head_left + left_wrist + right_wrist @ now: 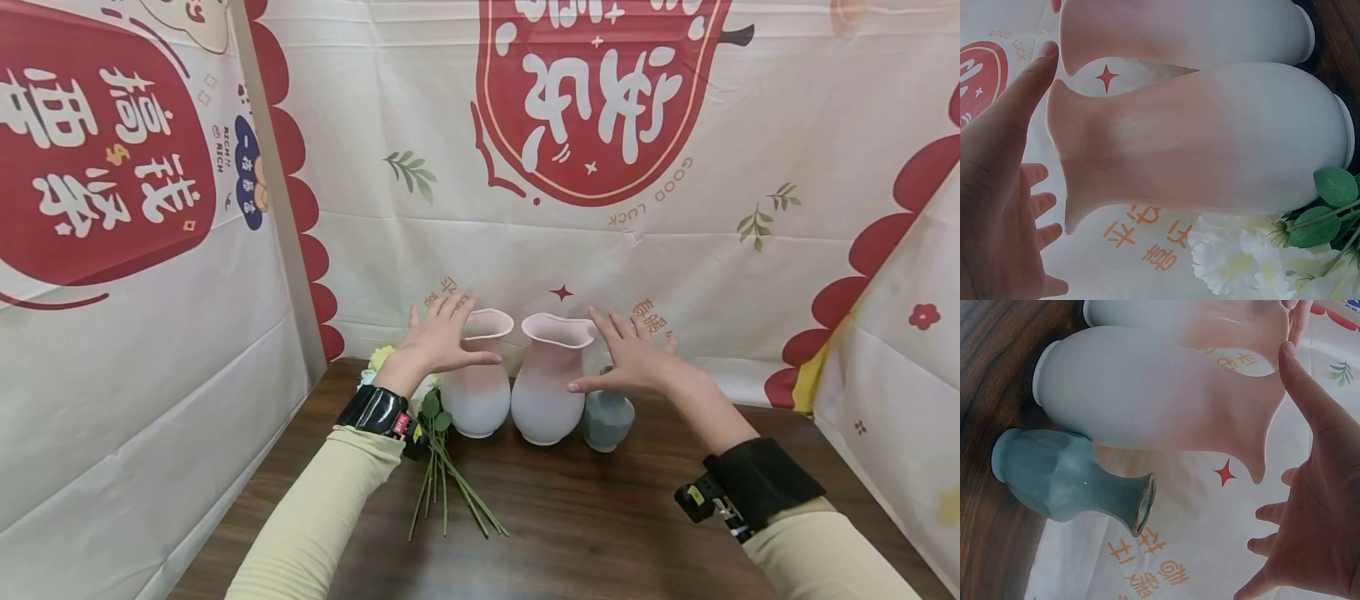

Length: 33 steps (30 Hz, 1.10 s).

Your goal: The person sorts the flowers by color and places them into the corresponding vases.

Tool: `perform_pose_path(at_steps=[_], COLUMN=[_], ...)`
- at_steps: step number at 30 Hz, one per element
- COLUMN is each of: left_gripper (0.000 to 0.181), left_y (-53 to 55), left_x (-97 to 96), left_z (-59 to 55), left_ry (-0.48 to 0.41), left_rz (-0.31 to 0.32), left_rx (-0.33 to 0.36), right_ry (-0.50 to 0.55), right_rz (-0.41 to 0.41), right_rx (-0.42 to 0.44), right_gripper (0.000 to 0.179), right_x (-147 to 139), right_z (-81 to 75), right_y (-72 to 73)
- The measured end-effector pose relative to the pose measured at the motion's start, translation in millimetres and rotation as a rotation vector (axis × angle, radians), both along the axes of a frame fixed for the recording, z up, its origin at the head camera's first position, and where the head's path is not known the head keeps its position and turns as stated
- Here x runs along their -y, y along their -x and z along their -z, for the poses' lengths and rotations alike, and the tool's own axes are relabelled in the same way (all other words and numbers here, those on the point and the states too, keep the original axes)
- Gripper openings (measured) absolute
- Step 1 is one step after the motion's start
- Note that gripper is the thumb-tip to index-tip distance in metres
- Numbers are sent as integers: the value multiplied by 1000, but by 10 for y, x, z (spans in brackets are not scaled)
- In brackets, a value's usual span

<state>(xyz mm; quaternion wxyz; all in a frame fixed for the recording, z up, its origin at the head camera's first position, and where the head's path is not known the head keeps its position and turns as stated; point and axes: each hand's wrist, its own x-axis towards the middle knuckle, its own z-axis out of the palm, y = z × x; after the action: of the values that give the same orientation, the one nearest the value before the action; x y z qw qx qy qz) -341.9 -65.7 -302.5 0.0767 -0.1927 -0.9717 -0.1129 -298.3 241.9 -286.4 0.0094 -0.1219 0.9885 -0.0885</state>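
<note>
Two tall vases, pink at the wavy rim and white below, stand side by side against the cloth; they are the left vase [476, 400] and the right vase [546, 400]. My left hand [442, 337] is spread beside the left vase's mouth, its thumb over the rim area in the head view. Fingers wide apart, my right hand [633, 354] hovers by the right vase's upper side. Below that hand stands a small blue-green faceted vase [1054, 475] with a narrow neck. Neither hand holds anything.
White artificial flowers [1241, 256] with green leaves lie left of the vases, partly behind my left wrist, their stems [442, 483] pointing toward me across the dark wooden table [570, 533]. Printed cloth [420, 250] hangs behind and on both sides.
</note>
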Motion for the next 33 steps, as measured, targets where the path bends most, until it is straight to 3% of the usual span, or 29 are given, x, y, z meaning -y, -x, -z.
perform_pose_path(at_steps=[21,26,33], left_gripper=[108,109,108], left_y=[-11,-40,-73], left_x=[344,476,709], left_z=[44,128,334], left_ry=[-28,-39,-34], left_rz=[-52,-74,-127], left_rx=[31,43,56], right_ry=[-7,-3,4], right_rz=[-11,-18,-18], right_rx=[12,16,13], right_gripper=[132,131,131], right_x=[0,2,16], right_z=[24,33,69], right_y=[17,18,29])
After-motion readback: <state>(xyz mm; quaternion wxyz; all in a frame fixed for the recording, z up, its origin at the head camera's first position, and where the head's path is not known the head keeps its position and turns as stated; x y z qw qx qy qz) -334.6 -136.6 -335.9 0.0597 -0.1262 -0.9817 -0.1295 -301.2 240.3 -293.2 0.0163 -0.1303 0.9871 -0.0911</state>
